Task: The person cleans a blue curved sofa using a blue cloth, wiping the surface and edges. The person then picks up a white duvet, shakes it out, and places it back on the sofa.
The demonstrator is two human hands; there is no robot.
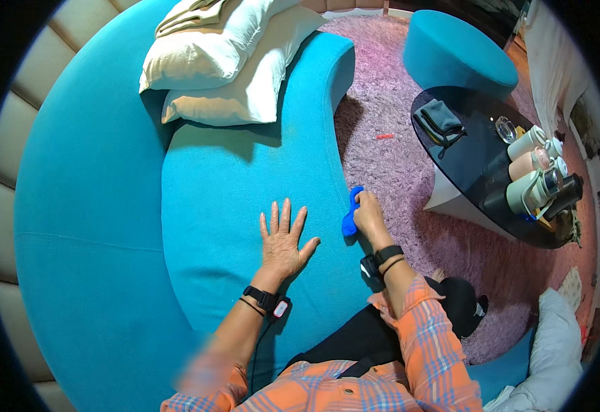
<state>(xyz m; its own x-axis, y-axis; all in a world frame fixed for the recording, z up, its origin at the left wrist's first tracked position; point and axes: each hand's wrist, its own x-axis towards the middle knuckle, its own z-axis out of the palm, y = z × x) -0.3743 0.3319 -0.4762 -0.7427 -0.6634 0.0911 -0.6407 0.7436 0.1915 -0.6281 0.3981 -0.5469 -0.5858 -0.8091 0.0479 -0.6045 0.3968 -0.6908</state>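
My left hand [282, 250] lies palm down with fingers spread on the turquoise fabric seat of a curved sofa [228, 190]. Nothing is held in it. At the seat's front edge, my right hand [371, 213] grips a bright blue handheld object [350, 224] with a rounded, wider lower end. This object rests at or just over the sofa edge; its exact kind and the part under my fingers cannot be made out. Both wrists carry black straps with small devices.
White pillows [248, 98] are stacked on the far seat. A dark oval table [464, 149] on the right bears several bottles [529, 165] and a folded grey cloth [440, 118]. Beyond stands a turquoise ottoman [459, 51]. A small red item [384, 136] lies on the pink shag rug [382, 87].
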